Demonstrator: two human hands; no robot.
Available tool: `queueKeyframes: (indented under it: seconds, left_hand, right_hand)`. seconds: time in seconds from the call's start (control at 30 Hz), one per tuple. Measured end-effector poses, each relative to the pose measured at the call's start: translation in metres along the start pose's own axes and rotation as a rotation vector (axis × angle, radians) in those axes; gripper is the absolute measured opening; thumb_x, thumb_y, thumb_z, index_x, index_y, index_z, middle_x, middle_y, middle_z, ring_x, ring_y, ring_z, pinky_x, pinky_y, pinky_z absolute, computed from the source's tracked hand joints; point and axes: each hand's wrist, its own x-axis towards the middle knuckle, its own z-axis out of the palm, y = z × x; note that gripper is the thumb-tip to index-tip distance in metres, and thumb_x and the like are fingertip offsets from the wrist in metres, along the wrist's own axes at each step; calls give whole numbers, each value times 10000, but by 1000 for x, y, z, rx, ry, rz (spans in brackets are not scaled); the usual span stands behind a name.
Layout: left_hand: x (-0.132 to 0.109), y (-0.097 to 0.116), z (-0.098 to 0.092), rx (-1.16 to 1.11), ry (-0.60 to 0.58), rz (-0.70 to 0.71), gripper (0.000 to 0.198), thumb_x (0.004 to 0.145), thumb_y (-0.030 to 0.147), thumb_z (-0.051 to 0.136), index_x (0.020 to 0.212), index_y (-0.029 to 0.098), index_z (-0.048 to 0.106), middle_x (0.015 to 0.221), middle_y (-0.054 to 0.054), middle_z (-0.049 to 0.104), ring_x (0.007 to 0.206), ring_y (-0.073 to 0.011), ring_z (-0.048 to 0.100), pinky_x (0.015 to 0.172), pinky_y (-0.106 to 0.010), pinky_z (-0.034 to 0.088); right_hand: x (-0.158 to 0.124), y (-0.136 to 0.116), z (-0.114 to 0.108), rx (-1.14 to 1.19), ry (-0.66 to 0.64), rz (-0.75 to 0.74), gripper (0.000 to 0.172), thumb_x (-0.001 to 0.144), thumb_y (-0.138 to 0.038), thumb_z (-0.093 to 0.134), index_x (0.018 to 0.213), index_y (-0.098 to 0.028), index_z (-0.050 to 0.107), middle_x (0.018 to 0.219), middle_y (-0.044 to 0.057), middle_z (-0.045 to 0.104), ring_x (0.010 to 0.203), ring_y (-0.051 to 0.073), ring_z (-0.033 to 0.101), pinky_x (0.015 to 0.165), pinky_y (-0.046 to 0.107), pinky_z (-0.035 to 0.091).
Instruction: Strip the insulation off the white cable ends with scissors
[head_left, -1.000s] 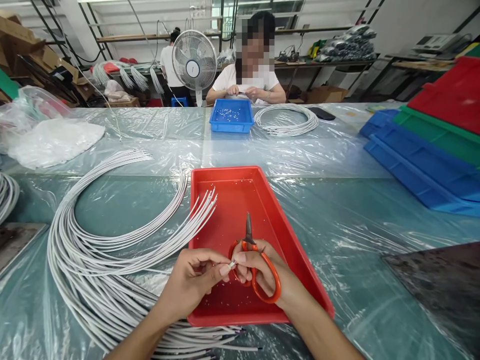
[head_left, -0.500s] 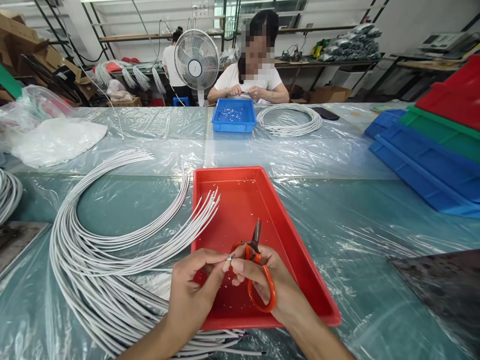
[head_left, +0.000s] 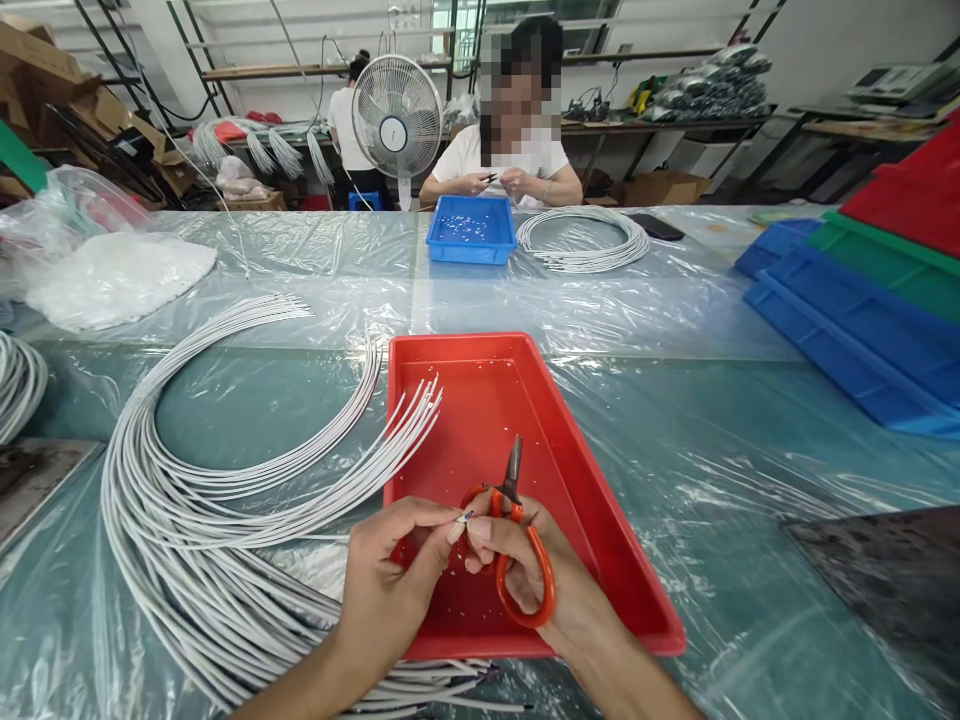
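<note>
Centrally, a white cable end (head_left: 462, 518), showing a small dark-coloured tip, is raised above the near half of a red tray (head_left: 491, 400). The left hand (head_left: 394, 560) has a narrow grip, its thumb and forefinger pinched on the cable end. The right hand (head_left: 534, 550) has its grip closed around the orange handles of a pair of scissors (head_left: 514, 468), whose dark blades point away from the person; its thumb lies right at the tip of the cable end, though contact there is too small to tell. White bits are scattered over the tray floor. To the left, a large bundle of white cables (head_left: 150, 440) curves across the bench (head_left: 675, 440), some of its ends reaching over the tray's left rim and others lying below the near rim. Clear plastic sheeting covers the bench. Beyond the red tray stands a blue tray (head_left: 471, 256) holding more white bits, with a coil of white cable (head_left: 585, 262) just beside it on the right. Behind the blue tray, a co-worker's hands (head_left: 517, 182) are held close together. A stack of red, green and blue bins (head_left: 862, 330) occupies the right side; a white bag (head_left: 124, 285) lies at the far left. A fan (head_left: 397, 105) stands in the background.
</note>
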Motion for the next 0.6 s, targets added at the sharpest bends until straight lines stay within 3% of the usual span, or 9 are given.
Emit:
queueKeyframes:
  seconds: [0.17,0.33,0.6]
  left_hand:
    - [0,0,-1,9,26,7,71,784,126,601,768,145,667,627,1,654,547,-106,593,539,-189,472]
    - [-3,-5,-2,163,96,209,126,755,55,614,804,160,665,736,-10,683,661,-107,624,640,-182,479]
    - [-4,-11,-2,333,102,500,197,745,-6,591,870,133,650,788,-61,692,702,-132,646,649,-206,508]
  right_hand:
    - [-3,1,-2,-65,9,-83,131,562,-119,758,661,-188,706,516,-53,589,454,68,531,488,159,439]
    - [-8,-2,-1,-239,18,-197,152,586,-104,756,693,-211,735,521,-51,608,514,76,548,528,151,453]
    - [-4,-2,-4,-162,28,-65,104,558,-194,774,633,-186,702,545,-35,605,465,81,538,505,198,471]
